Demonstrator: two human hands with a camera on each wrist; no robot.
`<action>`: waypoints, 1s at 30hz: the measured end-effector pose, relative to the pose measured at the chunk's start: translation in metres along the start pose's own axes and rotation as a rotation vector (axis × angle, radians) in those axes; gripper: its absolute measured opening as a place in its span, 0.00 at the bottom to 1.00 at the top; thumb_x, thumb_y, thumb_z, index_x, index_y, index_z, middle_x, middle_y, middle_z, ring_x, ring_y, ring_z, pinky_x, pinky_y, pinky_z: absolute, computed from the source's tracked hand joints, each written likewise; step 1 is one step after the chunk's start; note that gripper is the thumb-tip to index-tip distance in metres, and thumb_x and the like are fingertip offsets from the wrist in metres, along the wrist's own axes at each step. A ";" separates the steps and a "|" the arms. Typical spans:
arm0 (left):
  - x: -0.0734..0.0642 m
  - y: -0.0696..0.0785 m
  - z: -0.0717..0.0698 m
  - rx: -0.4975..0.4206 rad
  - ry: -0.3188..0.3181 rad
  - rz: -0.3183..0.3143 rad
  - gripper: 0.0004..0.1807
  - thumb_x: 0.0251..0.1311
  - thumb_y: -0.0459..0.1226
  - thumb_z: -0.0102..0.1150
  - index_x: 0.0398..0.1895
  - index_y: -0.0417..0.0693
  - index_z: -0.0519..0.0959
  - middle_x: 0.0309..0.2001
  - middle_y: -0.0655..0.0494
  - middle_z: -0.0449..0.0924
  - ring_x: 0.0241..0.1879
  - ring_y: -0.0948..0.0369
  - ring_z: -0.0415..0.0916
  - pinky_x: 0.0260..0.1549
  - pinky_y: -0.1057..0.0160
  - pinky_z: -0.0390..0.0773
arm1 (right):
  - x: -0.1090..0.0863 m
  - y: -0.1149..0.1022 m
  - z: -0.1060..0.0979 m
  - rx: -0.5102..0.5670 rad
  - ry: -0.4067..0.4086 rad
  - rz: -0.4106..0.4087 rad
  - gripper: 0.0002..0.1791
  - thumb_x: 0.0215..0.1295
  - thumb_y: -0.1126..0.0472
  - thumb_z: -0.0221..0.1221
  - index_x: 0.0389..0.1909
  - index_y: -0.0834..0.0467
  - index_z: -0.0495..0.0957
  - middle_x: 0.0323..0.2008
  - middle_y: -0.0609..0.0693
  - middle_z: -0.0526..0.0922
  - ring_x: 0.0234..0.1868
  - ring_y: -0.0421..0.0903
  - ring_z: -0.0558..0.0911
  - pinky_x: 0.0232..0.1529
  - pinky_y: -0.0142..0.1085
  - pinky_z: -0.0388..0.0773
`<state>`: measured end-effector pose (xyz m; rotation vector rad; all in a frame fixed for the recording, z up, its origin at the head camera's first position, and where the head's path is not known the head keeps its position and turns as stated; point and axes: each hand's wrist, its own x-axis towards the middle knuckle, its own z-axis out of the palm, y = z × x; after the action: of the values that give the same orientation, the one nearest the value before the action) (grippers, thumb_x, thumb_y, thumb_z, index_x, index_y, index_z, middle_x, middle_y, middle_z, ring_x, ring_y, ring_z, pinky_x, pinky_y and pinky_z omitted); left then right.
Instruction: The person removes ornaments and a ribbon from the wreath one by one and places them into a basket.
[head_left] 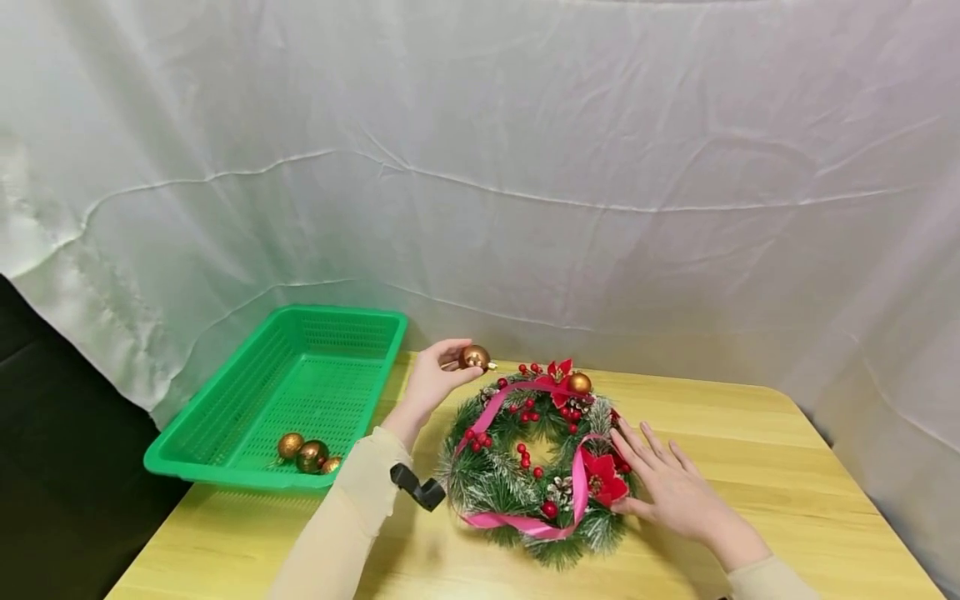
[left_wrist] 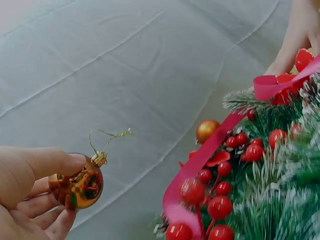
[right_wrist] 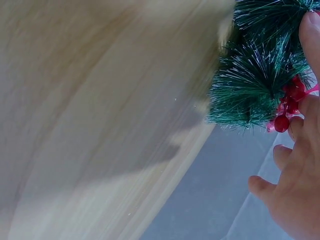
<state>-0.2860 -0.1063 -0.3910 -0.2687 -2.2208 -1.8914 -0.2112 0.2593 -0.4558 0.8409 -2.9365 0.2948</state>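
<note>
A: Where is the bauble?

B: In the left hand, off the far left side of the wreath, to the right of the basket. Thumb and fingers pinch its round body.

A: And the right hand?

B: Fingers spread, at the wreath's right side, with the thumb at the greenery.

A: What could go wrong?

B: The bauble looks smooth and glossy, so I'd judge a loose pinch could let it slip and roll across the surface. Its thin loop stands free and could snag on needles or berries. The pink ribbon could catch a finger too. And if the right hand pushed hard, the wreath might slide left.

A: Which way does the bauble point?

B: Its cap faces right, toward the wreath's far side. Being round, it has no real long axis; the line through the cap runs roughly left to right. The wreath lies flat, a ring without one.
</note>
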 end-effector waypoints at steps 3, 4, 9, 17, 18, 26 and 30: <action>-0.005 -0.001 -0.011 0.013 0.031 -0.012 0.27 0.48 0.27 0.70 0.55 0.35 0.76 0.50 0.40 0.78 0.52 0.48 0.75 0.56 0.55 0.73 | 0.001 0.001 -0.001 -0.006 0.005 -0.004 0.55 0.54 0.28 0.52 0.76 0.52 0.45 0.75 0.53 0.43 0.73 0.58 0.40 0.69 0.54 0.29; -0.006 -0.002 -0.015 0.021 0.042 -0.019 0.27 0.48 0.27 0.71 0.55 0.35 0.76 0.50 0.40 0.79 0.52 0.48 0.75 0.56 0.55 0.73 | 0.001 0.001 -0.001 -0.007 0.004 -0.005 0.55 0.54 0.28 0.52 0.76 0.52 0.45 0.75 0.53 0.43 0.73 0.58 0.39 0.69 0.55 0.30; -0.016 0.000 -0.032 0.056 0.046 -0.048 0.28 0.47 0.28 0.71 0.55 0.36 0.76 0.51 0.39 0.78 0.52 0.47 0.75 0.55 0.55 0.74 | 0.001 0.002 -0.002 -0.007 -0.002 -0.007 0.55 0.54 0.28 0.52 0.76 0.52 0.45 0.75 0.52 0.42 0.74 0.57 0.39 0.68 0.57 0.32; -0.029 0.006 -0.054 0.074 0.045 -0.098 0.29 0.49 0.30 0.71 0.57 0.37 0.75 0.53 0.41 0.77 0.53 0.48 0.75 0.54 0.56 0.75 | 0.000 0.002 0.000 0.003 0.003 -0.009 0.54 0.55 0.29 0.52 0.76 0.52 0.44 0.75 0.52 0.42 0.74 0.57 0.38 0.68 0.49 0.25; -0.030 0.007 -0.057 0.074 0.048 -0.105 0.29 0.49 0.30 0.71 0.57 0.37 0.75 0.53 0.41 0.77 0.53 0.49 0.75 0.54 0.56 0.74 | 0.000 0.002 0.000 0.001 0.001 -0.010 0.54 0.55 0.29 0.52 0.76 0.52 0.44 0.76 0.52 0.42 0.74 0.57 0.38 0.68 0.49 0.25; -0.036 0.015 -0.077 0.137 0.057 -0.104 0.29 0.51 0.33 0.71 0.59 0.41 0.75 0.54 0.43 0.77 0.55 0.51 0.73 0.55 0.57 0.74 | 0.000 0.003 -0.001 -0.019 -0.004 -0.001 0.54 0.55 0.28 0.52 0.76 0.50 0.44 0.76 0.48 0.38 0.74 0.56 0.39 0.69 0.54 0.30; -0.040 0.017 -0.085 0.162 0.069 -0.104 0.30 0.51 0.34 0.71 0.59 0.40 0.75 0.54 0.43 0.76 0.55 0.52 0.73 0.55 0.58 0.74 | 0.000 0.003 -0.001 -0.019 -0.003 0.000 0.54 0.55 0.27 0.51 0.76 0.49 0.43 0.76 0.47 0.38 0.74 0.56 0.39 0.69 0.55 0.31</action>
<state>-0.2395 -0.1874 -0.3729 -0.0614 -2.3660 -1.7283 -0.2127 0.2621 -0.4558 0.8401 -2.9375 0.2654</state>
